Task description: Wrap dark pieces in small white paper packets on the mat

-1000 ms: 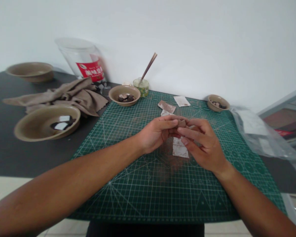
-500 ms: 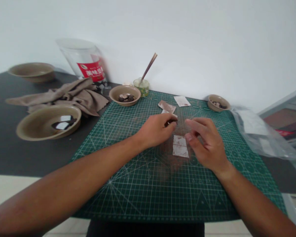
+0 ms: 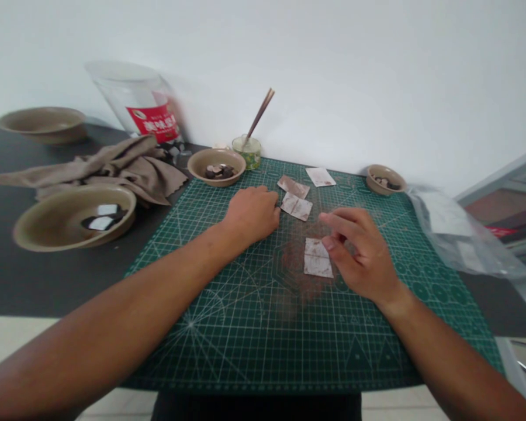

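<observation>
My left hand (image 3: pixel 253 211) is over the green cutting mat (image 3: pixel 228 327), palm down, with its fingers curled and their tips hidden; whether it holds anything does not show. Just right of it lies a stained white paper piece (image 3: pixel 297 206), touching a brown-stained piece (image 3: pixel 293 187) behind. My right hand (image 3: pixel 355 251) hovers with thumb and fingers apart and nothing between them. Beside its thumb a creased white paper square (image 3: pixel 318 258) with brown smudges lies flat. Another white piece (image 3: pixel 320 176) rests farther back.
Small bowls with dark and pale bits stand at back left (image 3: pixel 217 179) and back right (image 3: pixel 383 188). A cup (image 3: pixel 251 156) holds chopsticks. At left are a large bowl (image 3: pixel 48 240), a cloth (image 3: pixel 100 166) and a clear jar (image 3: pixel 134 96); a plastic bag (image 3: pixel 460 245) lies right.
My left hand has moved left, away from my right hand, uncovering the stained white paper piece. My right hand keeps nearly the same pose. The view has shifted slightly.
</observation>
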{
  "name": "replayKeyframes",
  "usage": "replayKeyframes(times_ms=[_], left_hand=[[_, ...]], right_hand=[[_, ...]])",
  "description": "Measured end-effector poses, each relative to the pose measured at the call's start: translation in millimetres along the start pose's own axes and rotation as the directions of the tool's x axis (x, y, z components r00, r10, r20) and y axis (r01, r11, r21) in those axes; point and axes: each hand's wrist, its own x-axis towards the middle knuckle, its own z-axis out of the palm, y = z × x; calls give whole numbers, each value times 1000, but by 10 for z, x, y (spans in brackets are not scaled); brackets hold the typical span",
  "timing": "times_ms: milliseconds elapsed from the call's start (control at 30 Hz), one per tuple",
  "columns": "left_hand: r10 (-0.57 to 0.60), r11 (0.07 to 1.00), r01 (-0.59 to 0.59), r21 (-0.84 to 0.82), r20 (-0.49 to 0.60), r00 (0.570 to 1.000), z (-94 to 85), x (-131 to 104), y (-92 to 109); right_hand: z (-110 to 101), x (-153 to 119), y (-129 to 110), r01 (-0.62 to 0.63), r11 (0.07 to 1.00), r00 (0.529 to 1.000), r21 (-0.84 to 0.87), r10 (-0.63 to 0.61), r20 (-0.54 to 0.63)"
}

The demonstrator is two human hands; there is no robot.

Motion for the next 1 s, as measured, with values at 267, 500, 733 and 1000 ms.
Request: replayKeyframes(times_ms=[267,500,733,1000], left_hand=[[37,997,-40,60,55,998,-53,37,-91],[23,997,-28,78,65,998,-90,5,-32],[70,997,-73,7,176,982,-192,-43,8],[154,690,-4,-723,142,978,-197,-72,136]], right_hand=[[24,1,13,-13,1000,1000,-4,13,24],[39,-2,18,-11,1000,999,-7,11,47],[51,7,15,-13,1000,998,-19,14,58],[56,-2,41,-51,997,998,-51,53,35]])
